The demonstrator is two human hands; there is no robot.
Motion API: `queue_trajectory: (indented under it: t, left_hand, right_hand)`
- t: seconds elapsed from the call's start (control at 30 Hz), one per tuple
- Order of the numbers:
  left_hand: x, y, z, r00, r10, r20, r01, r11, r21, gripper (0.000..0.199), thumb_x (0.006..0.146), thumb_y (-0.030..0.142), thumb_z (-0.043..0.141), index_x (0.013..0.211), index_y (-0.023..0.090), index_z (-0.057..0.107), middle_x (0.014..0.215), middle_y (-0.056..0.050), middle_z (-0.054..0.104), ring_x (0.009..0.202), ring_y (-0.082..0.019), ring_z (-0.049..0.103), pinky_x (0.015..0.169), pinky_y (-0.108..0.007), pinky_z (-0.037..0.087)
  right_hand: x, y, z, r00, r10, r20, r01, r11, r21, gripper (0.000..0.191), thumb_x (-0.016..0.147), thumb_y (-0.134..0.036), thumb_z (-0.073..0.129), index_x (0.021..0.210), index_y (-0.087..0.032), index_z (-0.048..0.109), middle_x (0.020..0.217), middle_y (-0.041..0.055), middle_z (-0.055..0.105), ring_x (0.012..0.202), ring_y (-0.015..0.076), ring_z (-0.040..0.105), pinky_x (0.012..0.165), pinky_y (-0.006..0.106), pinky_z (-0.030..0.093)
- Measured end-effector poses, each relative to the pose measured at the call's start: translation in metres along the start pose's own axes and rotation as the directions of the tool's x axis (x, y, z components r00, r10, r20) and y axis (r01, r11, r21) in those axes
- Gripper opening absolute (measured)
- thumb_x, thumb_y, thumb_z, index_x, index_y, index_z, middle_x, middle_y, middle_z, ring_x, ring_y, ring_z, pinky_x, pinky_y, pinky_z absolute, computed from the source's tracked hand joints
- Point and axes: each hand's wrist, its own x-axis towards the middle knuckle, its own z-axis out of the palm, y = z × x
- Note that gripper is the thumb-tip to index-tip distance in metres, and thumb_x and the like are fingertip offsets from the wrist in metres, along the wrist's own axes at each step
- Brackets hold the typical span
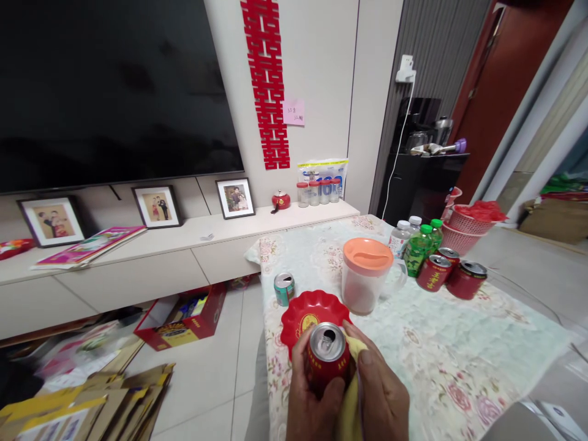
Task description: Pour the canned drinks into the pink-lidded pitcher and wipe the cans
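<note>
An opened red drink can [327,361] is upright in my left hand [309,398], whose fingers and thumb wrap round its side. My right hand [382,392] grips a yellow cloth [351,398] and presses it to the can's right side. Just beyond the can lies a red scalloped plate [294,318] with a gold pattern, partly hidden by the can and my hands. A small teal can [284,289], also opened, stands behind the plate on the left. To the right of the plate is a clear plastic pitcher [361,291] with an orange lid.
On the floral tablecloth [432,361], several red cans [434,272] and plastic bottles [419,248] stand at the right. Pink baskets [463,236] are behind them. Flattened cardboard [105,410] and a red box [202,327] lie on the floor at left. A low cabinet [138,269] runs along the wall.
</note>
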Motion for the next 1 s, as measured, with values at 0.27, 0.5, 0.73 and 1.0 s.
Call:
queue_trajectory:
  t: [0.27,0.5,0.73,1.0]
  left_hand:
    - [-0.007,-0.006,0.004,0.987,-0.158,0.035,0.159,0.987,-0.031,0.073,0.058,0.018,0.066,0.131,0.019,0.058,0.132,-0.013,0.070,0.127,-0.035,0.063,0.111,-0.044,0.050]
    - [-0.006,0.002,0.007,0.998,0.012,-0.061,-0.006,0.996,0.092,0.073,0.058,0.016,0.067,0.129,0.020,0.053,0.127,-0.011,0.066,0.121,-0.031,0.064,0.106,-0.042,0.053]
    - [0.004,0.008,-0.002,0.987,0.132,-0.089,-0.123,0.987,0.103,0.064,0.066,0.045,0.079,0.120,0.020,0.055,0.115,-0.009,0.069,0.105,-0.028,0.068,0.094,-0.039,0.058]
    - [0.000,0.004,-0.003,1.000,0.023,-0.011,-0.021,0.995,0.099,0.058,0.070,0.033,0.069,0.126,0.020,0.060,0.127,-0.011,0.071,0.121,-0.032,0.065,0.106,-0.043,0.053]
  right_hand:
    - [0.012,-0.028,0.005,0.958,0.253,0.132,-0.276,0.941,0.197,0.045,0.090,-0.061,0.061,0.081,-0.019,0.073,0.081,0.0074,0.076,0.075,0.0254,0.069,0.069,0.034,0.058]
    - [0.016,-0.005,0.005,0.959,0.204,0.198,-0.213,0.977,0.026,0.045,0.089,-0.061,0.060,0.068,-0.020,0.060,0.068,0.0021,0.063,0.068,0.0200,0.056,0.065,0.029,0.051]
    - [0.010,0.003,0.006,0.973,0.084,0.214,-0.071,0.995,-0.066,0.041,0.094,-0.054,0.056,0.070,-0.021,0.060,0.073,0.0024,0.065,0.072,0.0197,0.060,0.067,0.028,0.052]
    - [-0.004,-0.009,0.005,0.999,0.035,0.031,-0.036,0.999,0.021,0.047,0.097,-0.056,0.052,0.112,-0.018,0.076,0.121,0.0132,0.075,0.113,0.0294,0.068,0.095,0.036,0.055]
